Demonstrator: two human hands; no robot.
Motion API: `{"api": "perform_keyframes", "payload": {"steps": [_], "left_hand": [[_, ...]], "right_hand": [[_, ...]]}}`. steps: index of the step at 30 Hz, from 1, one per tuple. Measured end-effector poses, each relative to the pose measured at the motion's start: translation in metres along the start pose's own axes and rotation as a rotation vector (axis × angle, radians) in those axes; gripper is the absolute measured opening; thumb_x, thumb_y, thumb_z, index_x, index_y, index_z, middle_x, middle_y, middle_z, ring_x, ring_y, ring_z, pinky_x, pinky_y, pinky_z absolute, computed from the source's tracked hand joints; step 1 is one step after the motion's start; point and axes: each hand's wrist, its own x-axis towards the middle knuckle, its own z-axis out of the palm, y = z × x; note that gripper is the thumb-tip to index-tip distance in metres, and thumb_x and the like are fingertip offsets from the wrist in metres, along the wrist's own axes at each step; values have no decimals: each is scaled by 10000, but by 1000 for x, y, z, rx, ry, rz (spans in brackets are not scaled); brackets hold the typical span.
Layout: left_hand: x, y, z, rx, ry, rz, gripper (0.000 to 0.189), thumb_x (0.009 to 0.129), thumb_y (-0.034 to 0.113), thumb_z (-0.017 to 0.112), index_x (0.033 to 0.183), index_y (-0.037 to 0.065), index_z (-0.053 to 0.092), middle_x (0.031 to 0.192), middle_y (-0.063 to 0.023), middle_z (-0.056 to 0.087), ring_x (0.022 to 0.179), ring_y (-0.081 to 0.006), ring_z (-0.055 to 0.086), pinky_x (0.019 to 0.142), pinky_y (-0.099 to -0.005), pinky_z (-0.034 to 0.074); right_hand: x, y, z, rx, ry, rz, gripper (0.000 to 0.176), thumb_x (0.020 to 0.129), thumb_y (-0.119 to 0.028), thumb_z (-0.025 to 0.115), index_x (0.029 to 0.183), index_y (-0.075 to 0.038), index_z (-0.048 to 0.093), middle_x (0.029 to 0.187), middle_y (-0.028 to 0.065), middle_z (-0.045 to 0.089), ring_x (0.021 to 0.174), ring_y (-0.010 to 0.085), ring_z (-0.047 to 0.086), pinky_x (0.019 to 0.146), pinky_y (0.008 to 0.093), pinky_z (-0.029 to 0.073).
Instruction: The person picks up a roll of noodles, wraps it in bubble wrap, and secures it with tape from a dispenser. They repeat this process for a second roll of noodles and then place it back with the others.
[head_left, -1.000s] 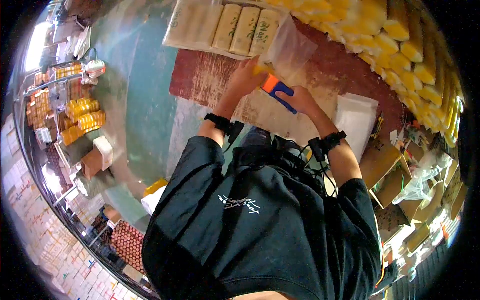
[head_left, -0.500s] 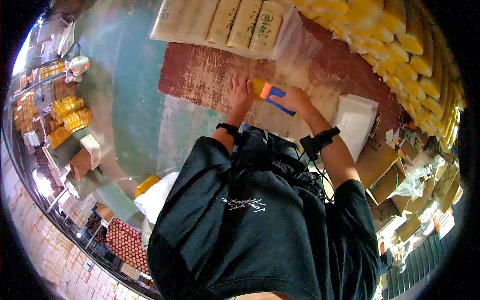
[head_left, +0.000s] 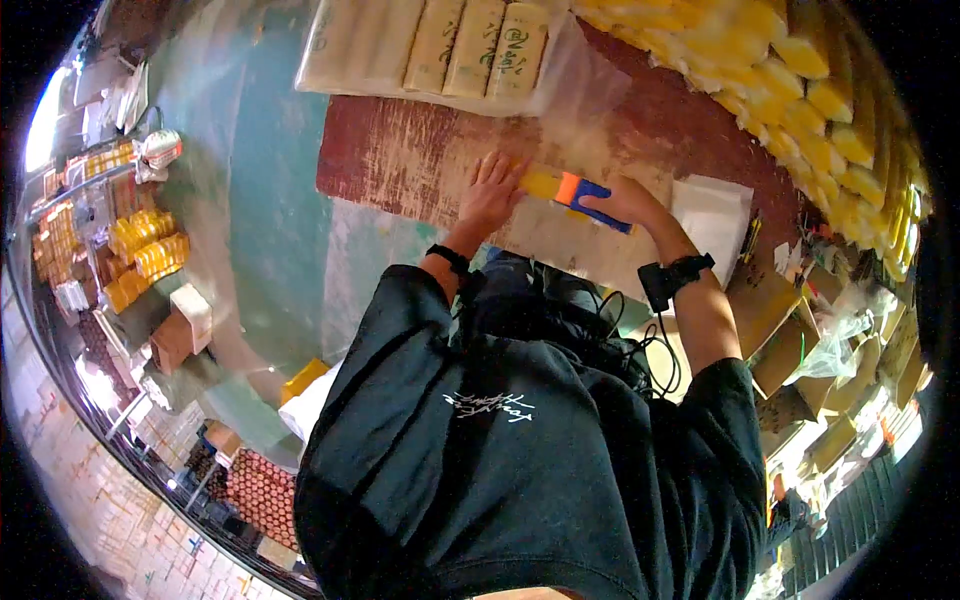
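My right hand (head_left: 632, 203) is closed around what looks like a tape dispenser (head_left: 588, 191), with a blue body and an orange end pointing left. Between that orange end and my left hand (head_left: 490, 194) runs a yellow strip (head_left: 541, 184), which looks like tape. My left hand lies flat with fingers spread on the worn red-brown board (head_left: 385, 150), its fingertips beside the strip's left end. Both wrists wear black straps with small devices. Whether the strip sticks to the board cannot be made out.
Wrapped pale packs (head_left: 470, 50) with green writing lie at the far edge. Yellow bundles (head_left: 790, 100) are stacked at the upper right. A whitish sheet (head_left: 712, 225) lies right of my right hand, near cardboard boxes (head_left: 765, 315). Shelves with yellow packs (head_left: 140, 235) stand at left.
My right hand has moved right with the tape dispenser, and more of the yellow strip shows between the hands. My left hand remains flat on the board, its fingers a little more spread.
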Motion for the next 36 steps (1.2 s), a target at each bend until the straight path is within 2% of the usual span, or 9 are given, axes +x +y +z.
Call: {"api": "perform_keyframes", "payload": {"steps": [5,9,13,16,20,25,29,32,36], "left_hand": [[8,18,4,168,38,-19,625,982,444,559,1533,177,436,1574,-108,415,1482,-333,332,1223,-521,239],[7,30,19,36,-45,162,681,961,460,589,1543,155,409,1596,-123,383,1492,-341,317,1233,-523,217],[13,24,25,123,-130,152,784,938,492,628,1572,126,347,1629,-131,332,1523,-357,258,1252,-527,176],[24,53,11,182,-215,87,888,859,530,701,1570,130,350,1621,-137,344,1518,-370,262,1251,-529,184],[45,85,40,45,-70,270,981,683,505,840,1507,146,447,1542,-159,437,1438,-343,394,1218,-524,255],[60,87,60,202,-191,213,999,624,482,866,1481,152,474,1455,-126,514,1374,-345,452,1195,-561,274],[70,88,33,161,-248,262,969,597,466,875,1434,145,507,1403,-122,558,1337,-350,491,1163,-562,330],[77,102,-5,96,-425,242,952,594,417,879,1422,137,503,1389,-145,564,1309,-370,510,1127,-539,384],[66,106,-54,-263,-319,241,940,589,340,888,1413,120,493,1362,-164,571,1304,-401,514,1106,-502,409]], "right_hand": [[-8,6,7,-11,36,22,696,793,-685,710,1220,-136,695,1020,189,746,929,359,726,853,455,567],[-24,-2,3,5,46,-30,716,780,-653,745,1261,-128,672,1053,191,745,954,357,727,869,460,566],[-43,34,10,84,191,-74,645,804,-654,723,950,-26,751,843,204,733,783,335,726,722,431,561],[-32,49,13,100,-41,147,649,788,-634,755,1106,-68,735,985,214,746,917,376,728,844,464,577],[-30,55,24,101,90,-4,673,784,-662,748,982,-19,747,892,219,739,839,356,734,796,463,579],[-43,91,40,214,78,50,589,820,-592,749,937,-15,748,778,156,731,707,250,725,677,384,566],[-41,93,38,298,112,47,519,849,-530,764,936,-18,750,739,117,724,639,216,703,633,345,557],[-62,88,25,375,84,12,700,797,-701,728,824,-1,731,749,158,715,663,263,709,643,420,568],[-88,58,4,495,33,-71,675,825,-680,722,834,-5,735,739,138,713,658,240,698,637,403,561]]}}
